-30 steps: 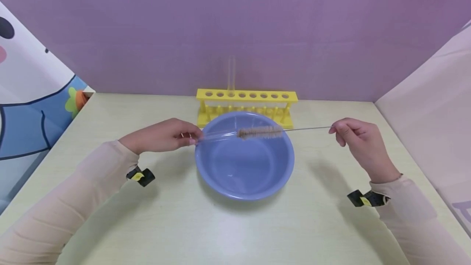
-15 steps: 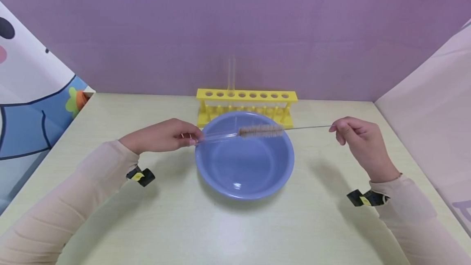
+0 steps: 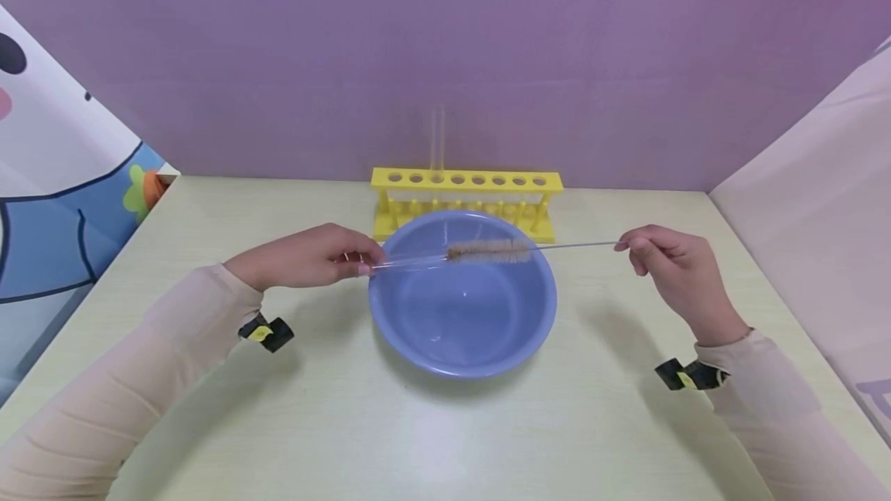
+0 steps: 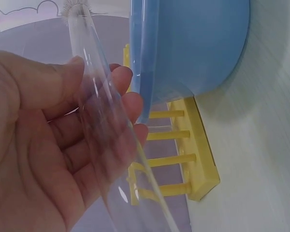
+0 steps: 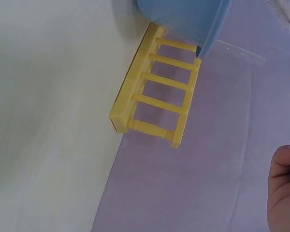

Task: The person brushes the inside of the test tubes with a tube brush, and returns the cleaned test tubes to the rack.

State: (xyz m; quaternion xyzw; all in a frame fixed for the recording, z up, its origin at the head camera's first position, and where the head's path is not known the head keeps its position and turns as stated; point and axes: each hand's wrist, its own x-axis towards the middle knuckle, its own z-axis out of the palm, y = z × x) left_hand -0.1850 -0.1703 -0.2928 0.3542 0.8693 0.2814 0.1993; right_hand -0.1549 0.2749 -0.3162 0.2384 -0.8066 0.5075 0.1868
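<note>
My left hand holds a clear test tube nearly level above the left side of a blue basin. In the left wrist view, the thumb and fingers are around the tube. My right hand pinches the thin wire handle of a test tube brush, right of the basin. The brush's tan bristles lie over the basin, with their left end at the tube's right end. Whether the brush tip is inside the tube cannot be told. In the right wrist view, only part of the right hand shows.
Behind the basin stands a yellow test tube rack, partly hidden by it. Another clear test tube stands upright in the rack. A purple wall rises behind the pale table.
My right hand has shifted slightly left and nearer to me, after a tiny rise half a second ago. The brush has moved slightly left with it. My left hand and the tube have hardly moved.
</note>
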